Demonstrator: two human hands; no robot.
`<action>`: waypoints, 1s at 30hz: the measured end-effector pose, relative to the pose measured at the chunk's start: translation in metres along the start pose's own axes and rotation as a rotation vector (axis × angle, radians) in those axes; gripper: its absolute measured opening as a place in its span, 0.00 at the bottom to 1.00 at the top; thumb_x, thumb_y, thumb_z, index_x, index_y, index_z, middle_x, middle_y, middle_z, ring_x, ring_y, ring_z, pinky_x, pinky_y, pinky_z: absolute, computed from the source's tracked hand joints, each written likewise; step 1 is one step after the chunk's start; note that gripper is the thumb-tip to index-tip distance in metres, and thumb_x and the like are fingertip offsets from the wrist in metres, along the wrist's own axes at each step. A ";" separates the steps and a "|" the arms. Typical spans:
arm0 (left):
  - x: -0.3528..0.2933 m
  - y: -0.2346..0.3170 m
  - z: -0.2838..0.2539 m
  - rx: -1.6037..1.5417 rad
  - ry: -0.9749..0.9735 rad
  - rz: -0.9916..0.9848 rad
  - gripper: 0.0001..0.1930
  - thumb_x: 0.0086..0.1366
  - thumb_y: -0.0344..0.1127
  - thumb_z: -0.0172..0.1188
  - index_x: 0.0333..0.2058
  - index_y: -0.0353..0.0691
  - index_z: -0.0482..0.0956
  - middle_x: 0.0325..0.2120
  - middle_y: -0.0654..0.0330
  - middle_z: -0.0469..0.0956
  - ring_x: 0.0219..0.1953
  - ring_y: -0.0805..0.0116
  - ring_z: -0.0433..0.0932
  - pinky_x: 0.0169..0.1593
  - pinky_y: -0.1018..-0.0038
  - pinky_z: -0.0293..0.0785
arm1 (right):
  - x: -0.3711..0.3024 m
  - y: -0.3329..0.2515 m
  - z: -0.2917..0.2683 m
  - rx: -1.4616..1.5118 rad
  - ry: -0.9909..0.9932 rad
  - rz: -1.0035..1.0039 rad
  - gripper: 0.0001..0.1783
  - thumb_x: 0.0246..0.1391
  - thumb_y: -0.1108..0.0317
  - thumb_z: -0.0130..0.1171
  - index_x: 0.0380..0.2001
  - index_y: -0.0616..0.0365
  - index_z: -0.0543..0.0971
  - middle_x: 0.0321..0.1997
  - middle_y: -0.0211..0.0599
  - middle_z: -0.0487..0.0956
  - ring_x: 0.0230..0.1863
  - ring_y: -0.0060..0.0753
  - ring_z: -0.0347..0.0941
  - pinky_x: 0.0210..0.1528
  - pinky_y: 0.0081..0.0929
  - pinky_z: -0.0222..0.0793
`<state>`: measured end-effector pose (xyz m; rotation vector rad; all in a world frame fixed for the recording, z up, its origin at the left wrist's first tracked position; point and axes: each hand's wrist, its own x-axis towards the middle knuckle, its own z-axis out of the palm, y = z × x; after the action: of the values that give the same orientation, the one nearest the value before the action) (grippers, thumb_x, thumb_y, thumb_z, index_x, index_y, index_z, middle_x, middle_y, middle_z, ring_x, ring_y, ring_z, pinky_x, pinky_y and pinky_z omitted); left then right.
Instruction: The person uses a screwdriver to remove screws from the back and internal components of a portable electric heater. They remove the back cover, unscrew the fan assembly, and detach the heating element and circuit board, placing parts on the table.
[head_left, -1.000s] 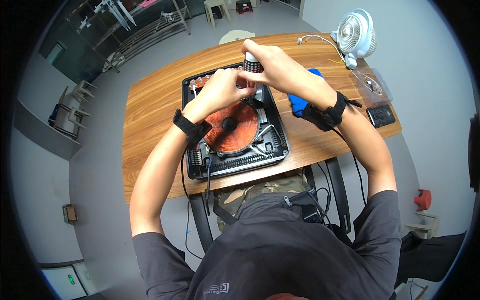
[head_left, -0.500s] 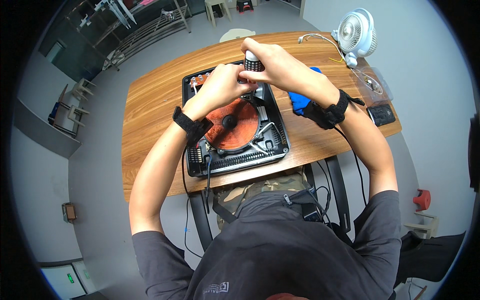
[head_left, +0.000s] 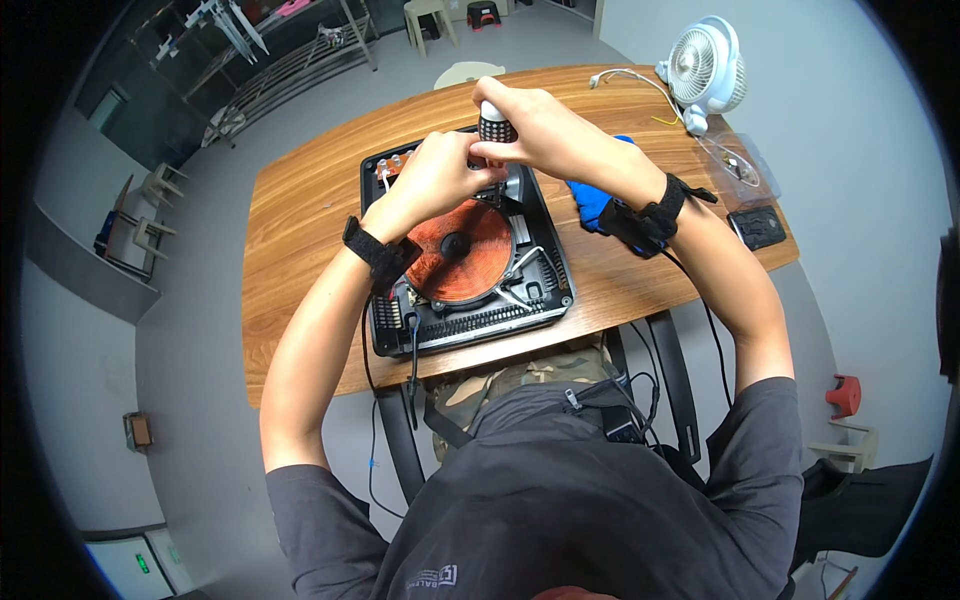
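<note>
An opened induction cooker point(head_left: 568, 300) with a black casing lies on the wooden table, its round copper coil point(head_left: 475, 268) exposed. Over the casing's far edge, my right hand point(head_left: 520, 120) is closed round the black-and-white textured handle of a screwdriver point(head_left: 494, 125), held roughly upright. My left hand point(head_left: 445, 170) is closed just below it, fingertips pinched at the tool's lower part. The screwdriver's tip is hidden behind my hands. White wires point(head_left: 528, 262) run beside the coil, and a small circuit board point(head_left: 397, 165) shows at the casing's far left corner.
A blue cloth item point(head_left: 592, 205) lies right of the cooker under my right forearm. Toward the table's right end are a white fan point(head_left: 700, 70), a clear plastic tray point(head_left: 745, 170) with small parts and a black flat box point(head_left: 757, 228). Cables hang from my wrist straps.
My hands and the screwdriver have shifted very slightly left, and the whole view has moved a little. Both hands keep their hold.
</note>
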<state>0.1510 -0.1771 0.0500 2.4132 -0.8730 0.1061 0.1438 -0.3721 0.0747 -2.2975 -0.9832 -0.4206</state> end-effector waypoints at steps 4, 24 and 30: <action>0.001 0.005 -0.002 0.016 -0.019 -0.046 0.17 0.58 0.43 0.72 0.34 0.31 0.85 0.26 0.46 0.84 0.30 0.53 0.85 0.37 0.62 0.78 | 0.003 0.003 -0.001 -0.032 -0.019 -0.016 0.25 0.55 0.61 0.69 0.47 0.60 0.69 0.37 0.53 0.80 0.41 0.58 0.79 0.42 0.44 0.74; 0.015 -0.007 0.000 -0.198 0.025 -0.040 0.16 0.58 0.43 0.70 0.33 0.33 0.85 0.27 0.52 0.86 0.32 0.58 0.86 0.42 0.65 0.79 | 0.018 0.000 -0.014 -0.278 -0.047 0.007 0.21 0.66 0.49 0.50 0.34 0.57 0.77 0.27 0.50 0.81 0.33 0.58 0.79 0.39 0.51 0.73; 0.015 0.004 -0.002 -0.103 -0.011 -0.073 0.18 0.54 0.43 0.74 0.34 0.33 0.84 0.26 0.53 0.85 0.31 0.60 0.85 0.39 0.65 0.78 | 0.015 0.000 -0.012 -0.259 -0.037 -0.008 0.17 0.63 0.53 0.52 0.33 0.57 0.77 0.29 0.50 0.82 0.34 0.58 0.79 0.38 0.49 0.72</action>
<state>0.1602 -0.1871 0.0577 2.3484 -0.7749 0.0202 0.1532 -0.3711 0.0914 -2.5403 -1.0064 -0.5374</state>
